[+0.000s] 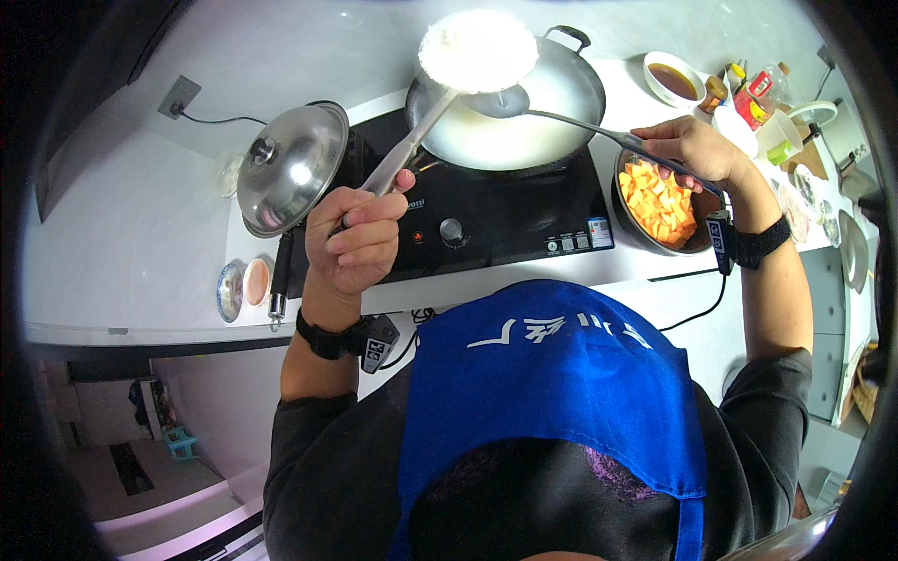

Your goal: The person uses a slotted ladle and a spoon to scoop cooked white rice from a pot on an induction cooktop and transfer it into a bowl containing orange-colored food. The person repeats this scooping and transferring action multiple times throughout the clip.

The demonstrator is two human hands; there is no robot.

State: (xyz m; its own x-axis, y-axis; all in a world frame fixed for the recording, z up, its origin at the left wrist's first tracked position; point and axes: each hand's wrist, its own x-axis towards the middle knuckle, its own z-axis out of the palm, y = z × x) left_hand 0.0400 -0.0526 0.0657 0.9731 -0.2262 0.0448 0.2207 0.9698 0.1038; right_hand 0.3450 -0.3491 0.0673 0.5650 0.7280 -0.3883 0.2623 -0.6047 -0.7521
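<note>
My left hand (358, 235) grips the handle of a skimmer (421, 133), whose head is raised over the far left part of a wok (596, 84). Heaped on it is white food (479, 50) that looks like cooked rice. In my right hand (691, 151) is the handle of a metal ladle (501, 103), and its bowl hangs just below the skimmer, above the wok. Cloudy whitish liquid (519, 144) fills the wok, which sits on a black cooktop (491, 238). Under my right hand stands a dark pot (704, 235) with orange cubes (656, 203) that resemble sweet potato.
A domed metal lid (295, 168) leans left of the cooktop, near a black-handled utensil (280, 273) and small dishes (257, 280). At the back right stand a white bowl of brown liquid (673, 80), bottles (772, 80) and a clear plastic container (779, 137).
</note>
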